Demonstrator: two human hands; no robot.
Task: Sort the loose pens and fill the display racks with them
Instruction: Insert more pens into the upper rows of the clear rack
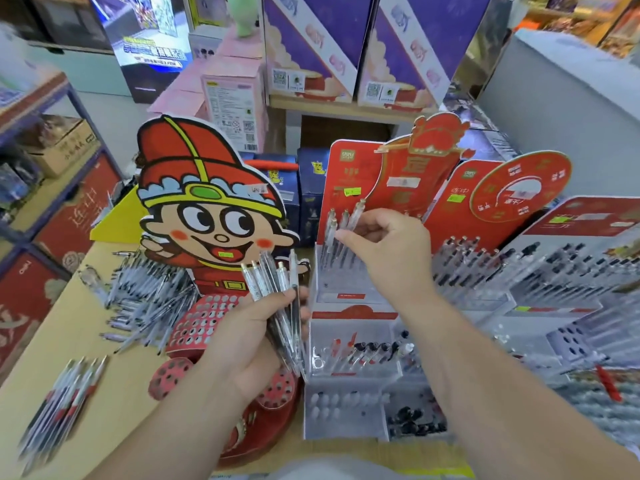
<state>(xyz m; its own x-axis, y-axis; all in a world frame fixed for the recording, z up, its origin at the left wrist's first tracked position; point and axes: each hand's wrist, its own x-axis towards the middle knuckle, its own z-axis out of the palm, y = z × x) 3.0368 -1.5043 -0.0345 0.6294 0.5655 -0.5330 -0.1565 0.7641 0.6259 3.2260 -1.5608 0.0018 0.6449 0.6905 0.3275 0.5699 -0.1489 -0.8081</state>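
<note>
Filling the middle red-and-white cardboard display rack [341,296] on the brown cardboard tabletop [79,344], working on its upper tier. Reaching forward with the right hand [391,254], pinching a few clear-barrelled, gold-tipped pens [334,225] between curled fingers [348,237] and thumb, gold tips up, over the rack's back rows. Unable to tell whether the lower ends are seating in holes yet. Gripping a fanned bundle of clear pens [268,282] in the left hand [246,344], fingers wrapped round the barrels, just left of the rack and in front of the red perforated tiers [197,323] of the cartoon-boy cut-out stand [207,209]. Leaving a loose heap of grey and clear pens [149,296] lying on the tabletop left of the cut-out, and a tidy row of red-gripped pens [69,393] near the lower left corner. Working beside transparent tiered racks [502,282] on the right, packed with dark-capped pens.

Judging from this: partway through the filling step, with plenty left, the heap large, the red tiers seemingly bare, and much of the middle rack's upper tier unfilled. Next, probably lowering the pinched pens one to a hole and keeping them upright, then easing the pinch and drawing more from the bundle. Needing care not to knock seated neighbours or catch the cardboard backing.
</note>
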